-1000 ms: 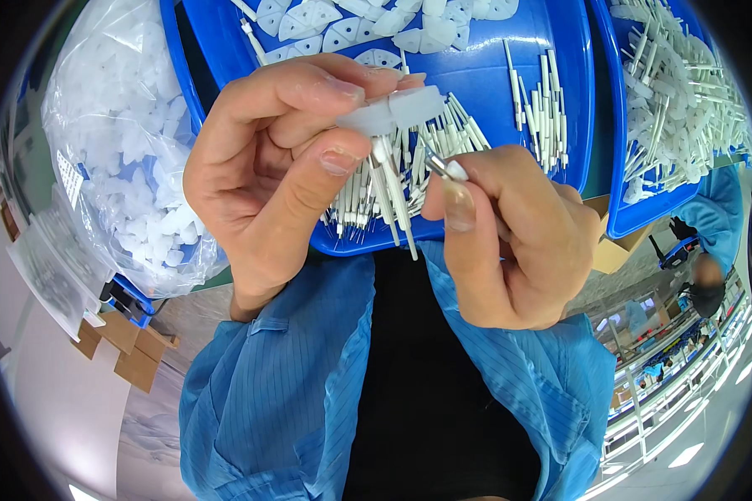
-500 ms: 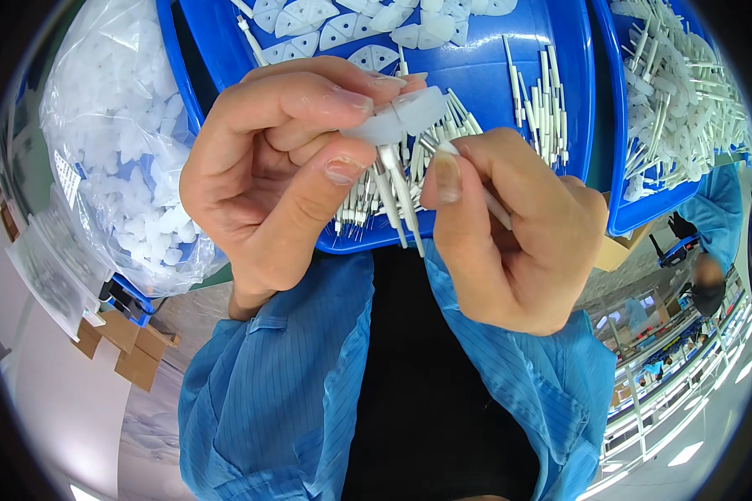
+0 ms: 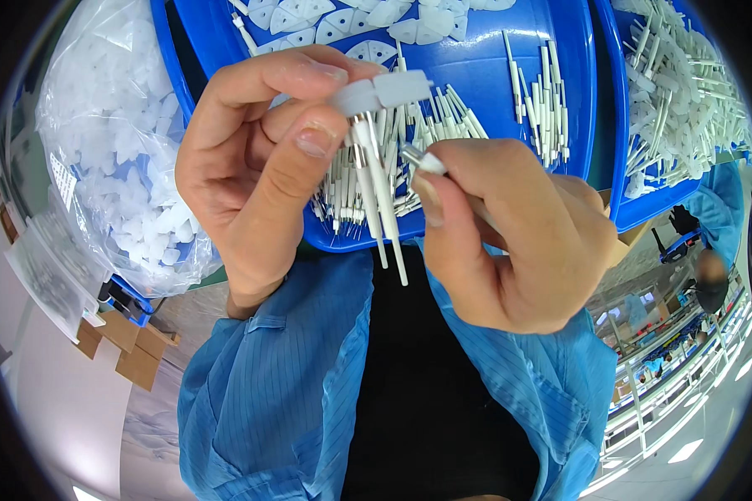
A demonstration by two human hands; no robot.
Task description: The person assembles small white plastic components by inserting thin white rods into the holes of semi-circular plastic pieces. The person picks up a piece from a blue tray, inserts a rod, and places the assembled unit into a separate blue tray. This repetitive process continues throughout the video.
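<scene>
White block [image 3: 382, 93] is clamped between thumb and bent fingers of the left hand [image 3: 242, 167], above the near side of the tray [image 3: 493, 67]; two rods [image 3: 382, 189] hang below it. Right hand [image 3: 530, 242], fingers curled, pinches another rod [image 3: 432, 164], just beside them. Fingers hide most of this rod; the tray is cut off at top.

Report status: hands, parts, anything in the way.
Left hand pinching translucent piece, white rods hanging beneath. Right hand gripping grey-tipped rod, tip apart from piece. Between hands: those hanging rods.
</scene>
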